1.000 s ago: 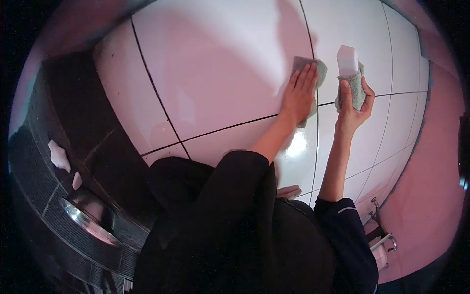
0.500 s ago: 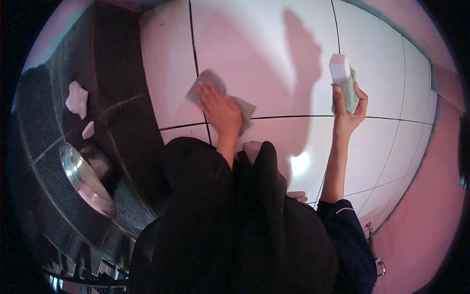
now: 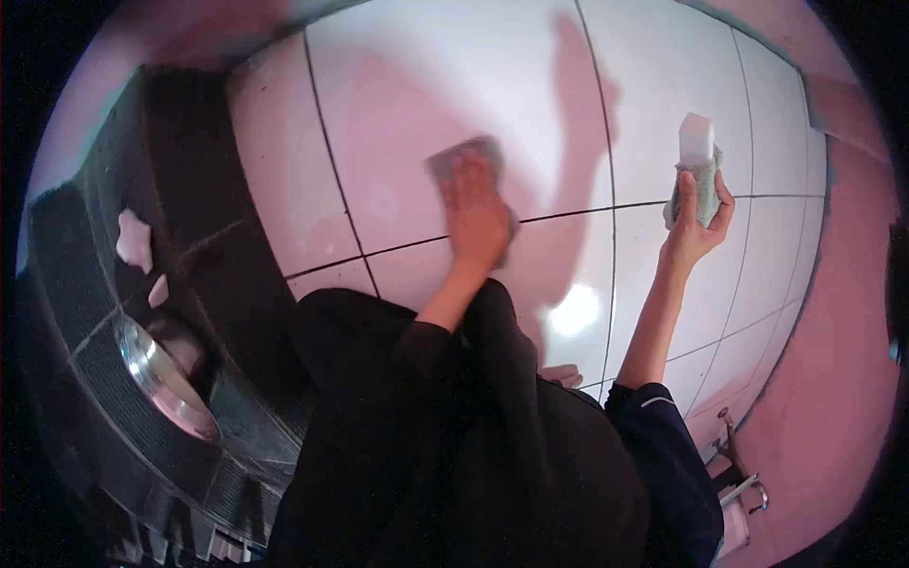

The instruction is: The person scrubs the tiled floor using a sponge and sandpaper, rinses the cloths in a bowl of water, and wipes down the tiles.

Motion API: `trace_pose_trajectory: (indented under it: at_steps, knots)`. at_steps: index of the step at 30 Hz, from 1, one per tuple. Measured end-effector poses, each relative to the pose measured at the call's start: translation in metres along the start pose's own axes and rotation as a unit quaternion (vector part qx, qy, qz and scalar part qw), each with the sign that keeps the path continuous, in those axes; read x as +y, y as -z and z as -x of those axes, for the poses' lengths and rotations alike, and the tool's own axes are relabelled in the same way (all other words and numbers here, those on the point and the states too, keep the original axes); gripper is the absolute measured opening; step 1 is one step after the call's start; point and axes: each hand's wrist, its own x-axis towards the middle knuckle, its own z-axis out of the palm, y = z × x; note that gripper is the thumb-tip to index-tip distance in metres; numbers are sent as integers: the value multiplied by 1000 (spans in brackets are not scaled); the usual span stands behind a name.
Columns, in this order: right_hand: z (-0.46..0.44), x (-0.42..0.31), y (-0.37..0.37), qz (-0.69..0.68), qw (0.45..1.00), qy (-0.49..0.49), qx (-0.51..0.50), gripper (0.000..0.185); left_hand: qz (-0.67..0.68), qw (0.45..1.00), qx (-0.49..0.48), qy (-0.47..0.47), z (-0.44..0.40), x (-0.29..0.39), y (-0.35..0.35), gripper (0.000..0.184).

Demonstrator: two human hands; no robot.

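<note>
My left hand (image 3: 476, 213) presses a grey cloth (image 3: 507, 222) against the white tiles, its fingers held together on top of it. The cloth's edges stick out past the fingertips and beside the palm, slightly blurred. In my right hand (image 3: 699, 227) a white, angular block-like object (image 3: 697, 137) is gripped together with a light green cloth (image 3: 702, 185) wrapped round its lower part. The thumb and fingers close on the green cloth from both sides. What the white object is, I cannot tell, as its lower half is covered.
White tiles (image 3: 398, 189) with dark joints spread in front of me. At left, dark tiled steps (image 3: 189, 180) carry a crumpled pale piece (image 3: 134, 239), a smaller scrap (image 3: 158, 290) and a shiny metal bowl (image 3: 161, 379). A pink wall (image 3: 824, 379) with a metal tap (image 3: 757, 492) bounds the right.
My left hand has slid the grey cloth to the right across the tiles. My right hand, still gripping the white object and green cloth, appears further right; the view has shifted somewhat.
</note>
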Motion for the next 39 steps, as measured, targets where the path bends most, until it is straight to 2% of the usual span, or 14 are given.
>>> trace_pose_trajectory:
  at_steps: [3,4,6,9,11,14,19,27,35,39]
  knots:
    - [-5,14,9,18,1000,-15,8,38,61,988,-61,-130,0,57,-33,66]
    - [-7,18,11,21,1000,-18,13,38,61,987,-66,-134,-2,75,-42,66]
    - [-8,21,15,14,1000,-13,14,41,-3,966,-57,-250,-5,102,-52,66]
    - [-9,25,20,72,997,23,17,42,-61,958,-34,-277,-27,114,-61,67]
    - [-9,25,20,81,996,17,26,42,-67,957,-51,-276,-49,114,-49,69]
    - [-10,28,20,86,996,7,30,42,-9,970,-32,-242,-88,115,-45,65]
    - [-13,24,15,74,997,4,14,42,27,968,97,-232,-165,102,-35,60]
    - [-20,19,2,82,996,28,3,42,21,964,84,-253,-264,74,-15,57]
    - [-13,8,5,68,997,30,-3,43,-32,974,104,-197,-276,23,6,57]
    - [-10,4,3,73,997,23,-4,42,-43,987,108,-114,-245,-13,33,58]
